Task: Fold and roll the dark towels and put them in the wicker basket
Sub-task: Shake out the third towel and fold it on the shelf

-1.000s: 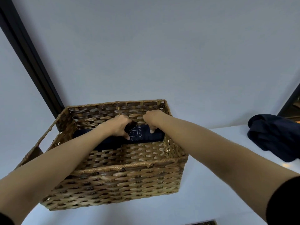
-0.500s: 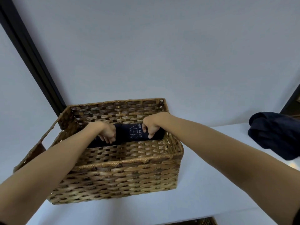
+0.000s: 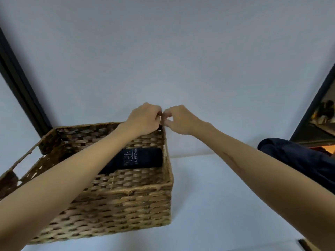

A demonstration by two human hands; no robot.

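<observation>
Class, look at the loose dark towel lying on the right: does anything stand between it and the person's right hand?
Nothing visible does. The loose dark towel lies on the white table beside the right forearm; the right hand is raised near the wicker basket corner.

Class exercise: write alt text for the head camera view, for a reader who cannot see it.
Two bare hands, left hand and right hand, meet above the far right corner of a wicker basket holding one rolled dark towel. A loose dark towel pile lies on the white table to the right.
</observation>
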